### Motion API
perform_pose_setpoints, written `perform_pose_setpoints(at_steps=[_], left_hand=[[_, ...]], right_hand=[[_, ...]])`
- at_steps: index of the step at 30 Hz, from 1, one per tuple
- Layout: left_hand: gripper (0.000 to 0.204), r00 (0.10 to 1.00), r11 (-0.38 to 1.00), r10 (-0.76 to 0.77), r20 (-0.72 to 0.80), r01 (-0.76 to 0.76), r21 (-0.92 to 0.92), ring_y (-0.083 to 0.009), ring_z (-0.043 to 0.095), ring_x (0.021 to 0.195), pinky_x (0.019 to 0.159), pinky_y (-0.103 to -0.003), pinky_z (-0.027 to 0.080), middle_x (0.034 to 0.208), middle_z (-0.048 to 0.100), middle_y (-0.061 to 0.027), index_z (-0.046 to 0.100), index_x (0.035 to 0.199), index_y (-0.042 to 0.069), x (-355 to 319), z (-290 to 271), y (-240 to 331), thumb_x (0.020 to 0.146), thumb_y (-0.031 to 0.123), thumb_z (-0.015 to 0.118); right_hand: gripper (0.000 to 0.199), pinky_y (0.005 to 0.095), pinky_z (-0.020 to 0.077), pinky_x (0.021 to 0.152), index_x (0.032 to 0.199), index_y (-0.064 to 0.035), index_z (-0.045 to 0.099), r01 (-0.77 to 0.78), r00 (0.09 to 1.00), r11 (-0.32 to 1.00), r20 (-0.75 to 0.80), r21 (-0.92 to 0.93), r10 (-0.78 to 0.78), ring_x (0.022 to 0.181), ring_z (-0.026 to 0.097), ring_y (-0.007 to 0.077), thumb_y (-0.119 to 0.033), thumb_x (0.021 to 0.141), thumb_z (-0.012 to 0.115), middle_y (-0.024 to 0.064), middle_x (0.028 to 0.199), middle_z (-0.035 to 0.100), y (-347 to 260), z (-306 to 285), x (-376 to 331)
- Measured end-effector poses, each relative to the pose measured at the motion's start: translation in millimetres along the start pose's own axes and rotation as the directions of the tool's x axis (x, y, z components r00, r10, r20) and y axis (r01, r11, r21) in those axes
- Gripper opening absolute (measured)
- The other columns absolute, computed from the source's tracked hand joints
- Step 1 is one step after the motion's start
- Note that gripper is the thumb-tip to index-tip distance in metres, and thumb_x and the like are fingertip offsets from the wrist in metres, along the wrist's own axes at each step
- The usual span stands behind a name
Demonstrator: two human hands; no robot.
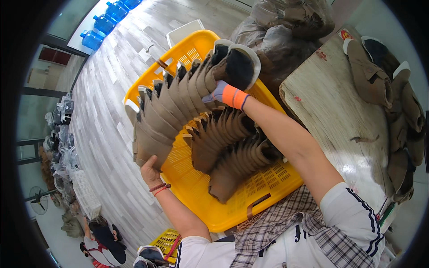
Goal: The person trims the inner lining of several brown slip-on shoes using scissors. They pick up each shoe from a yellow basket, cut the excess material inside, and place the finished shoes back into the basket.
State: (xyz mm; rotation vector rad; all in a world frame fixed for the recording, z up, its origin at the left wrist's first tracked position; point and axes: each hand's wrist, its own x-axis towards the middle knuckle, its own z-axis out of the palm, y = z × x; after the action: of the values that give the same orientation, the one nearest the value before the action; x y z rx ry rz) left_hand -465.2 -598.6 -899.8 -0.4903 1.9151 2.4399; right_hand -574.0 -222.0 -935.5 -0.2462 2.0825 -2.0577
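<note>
A long nested stack of brown boot uppers (174, 105) with dark linings and white edges is held between my two hands, above a yellow plastic basket (176, 196). My left hand (151, 172), bare with a red bracelet at the wrist, grips the lower left end of the stack. Near the upper right end, my right hand (223, 94), in a purple and orange glove, is closed on the same stack; its fingertips are partly hidden. Inside the basket lie two more rows of nested brown uppers, an upper row (219, 138) and a lower row (243, 167).
To the right stands a wooden-topped table (330, 98) with brown uppers (368, 73) piled along its far side. Clear plastic bags (277, 40) bulge behind the basket. Blue water jugs (105, 23) line the upper left. Another person (107, 245) is at the lower left, near a white crate (87, 192).
</note>
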Motion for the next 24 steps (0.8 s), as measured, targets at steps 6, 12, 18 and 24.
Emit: perform_pose_setpoints(at_steps=[6,12,18,24], left_hand=[[0.048,0.997,0.999,0.020,-0.074,-0.018,0.032,-0.0263,0.057,0.104,0.093,-0.035,0.046,0.115,0.060,-0.0121,0.054,0.120,-0.004,19,19,-13,0.073,-0.005,0.065],[0.046,0.998,0.990,-0.042,-0.044,0.035,-0.139,-0.0272,0.057,0.105,0.093,-0.036,0.047,0.116,0.059,-0.0127,0.054,0.119,-0.005,57,32,-59,0.074,-0.006,0.063],[0.050,0.634,0.796,-0.267,-0.726,0.570,0.205,-0.0249,0.054,0.106,0.095,-0.034,0.038,0.117,0.059,-0.0175,0.055,0.112,-0.014,116,53,-219,0.075,0.012,0.074],[0.048,0.842,0.867,-0.196,-0.502,0.388,0.312,-0.0338,0.058,0.102,0.092,-0.038,0.042,0.114,0.059,-0.0255,0.057,0.107,-0.017,121,42,-240,0.079,0.019,0.072]], right_hand=[[0.054,0.0328,0.0451,0.090,0.116,0.0010,0.058,-0.242,0.970,0.970,-0.009,-0.019,0.242,0.103,0.056,0.0206,-0.019,0.071,0.080,0.0098,0.115,0.062,12,14,27],[0.064,0.0319,0.0424,0.094,0.121,0.0025,0.053,-0.151,0.989,0.988,0.001,-0.024,0.151,0.108,0.053,0.0240,-0.035,0.074,0.076,0.0117,0.125,0.056,63,-6,46],[0.051,0.0399,0.0398,0.096,0.120,-0.0013,0.054,-0.243,0.941,0.669,-0.338,-0.702,-0.013,0.112,0.050,0.0330,-0.022,0.075,0.069,0.0188,0.117,0.056,90,38,-47],[0.057,0.0411,0.0378,0.097,0.126,-0.0033,0.048,-0.275,0.882,0.297,-0.363,-0.914,-0.300,0.116,0.047,0.0333,-0.018,0.074,0.068,0.0149,0.124,0.053,-8,-5,-145]])
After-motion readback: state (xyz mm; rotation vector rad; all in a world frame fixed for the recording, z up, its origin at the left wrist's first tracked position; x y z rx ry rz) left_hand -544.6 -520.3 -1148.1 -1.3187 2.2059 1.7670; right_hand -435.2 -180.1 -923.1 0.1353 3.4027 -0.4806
